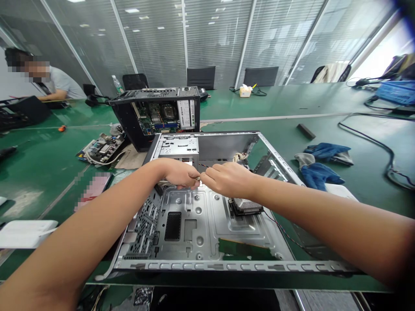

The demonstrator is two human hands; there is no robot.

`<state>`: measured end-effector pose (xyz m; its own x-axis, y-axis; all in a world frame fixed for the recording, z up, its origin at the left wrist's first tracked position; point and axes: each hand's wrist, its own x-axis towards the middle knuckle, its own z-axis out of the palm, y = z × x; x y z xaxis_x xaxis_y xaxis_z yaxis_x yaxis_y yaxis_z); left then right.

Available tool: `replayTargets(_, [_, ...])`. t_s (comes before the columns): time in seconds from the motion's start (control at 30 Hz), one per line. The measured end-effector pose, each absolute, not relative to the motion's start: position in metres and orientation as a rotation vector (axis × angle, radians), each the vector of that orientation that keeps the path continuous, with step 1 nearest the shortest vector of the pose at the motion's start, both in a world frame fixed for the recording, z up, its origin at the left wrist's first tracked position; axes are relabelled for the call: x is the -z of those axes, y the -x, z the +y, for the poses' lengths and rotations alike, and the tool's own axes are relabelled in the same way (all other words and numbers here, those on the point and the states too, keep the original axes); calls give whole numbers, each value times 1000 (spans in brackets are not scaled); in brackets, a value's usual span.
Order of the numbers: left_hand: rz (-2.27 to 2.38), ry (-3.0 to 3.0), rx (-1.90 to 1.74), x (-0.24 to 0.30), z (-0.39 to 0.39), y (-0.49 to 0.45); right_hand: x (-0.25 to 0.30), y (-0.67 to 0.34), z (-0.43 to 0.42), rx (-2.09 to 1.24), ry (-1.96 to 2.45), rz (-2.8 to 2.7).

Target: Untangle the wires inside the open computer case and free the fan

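An open silver computer case [207,233] lies on its side in front of me. My left hand [182,173] is closed, with light-coloured cables [164,183] showing beneath it. Fingertip to fingertip with it, my right hand [227,178] is closed too, and a short pale piece of cable shows between them. Behind the right hand is a bundled beige cable [240,157]. Below that hand a CPU cooler [247,206] sits in the case, its thin wire running right. A green memory stick [244,248] lies near the case's front edge.
A second computer tower [129,114] stands upright behind the case. Circuit boards [103,148] lie to its left. On the right are blue gloves [324,172] and a black cable [369,142]. A white adapter [27,233] lies at left. A person [63,84] sits far left.
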<state>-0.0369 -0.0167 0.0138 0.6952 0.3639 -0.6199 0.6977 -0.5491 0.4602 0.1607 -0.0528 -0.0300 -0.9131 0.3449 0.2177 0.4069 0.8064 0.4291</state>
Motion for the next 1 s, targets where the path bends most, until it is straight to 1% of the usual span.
replayTargets(0.27, [819,-2208,632,-15,-17,36,33,-159,-51,731,634,-2817])
replayTargets(0.5, [830,-2189,656,-16,-16,34,30,-157,-50,586,725,-2947])
replayTargets(0.63, [840,-2197,674,-16,-16,32,27,-157,-51,451,817,-3015])
replayTargets(0.77, [853,-2263,694,-14,-17,31,27,-155,-53,247,979,-3041])
replayTargets(1.0, [896,-2355,684,-14,-19,31,26,-151,-54,-124,1225,-2920])
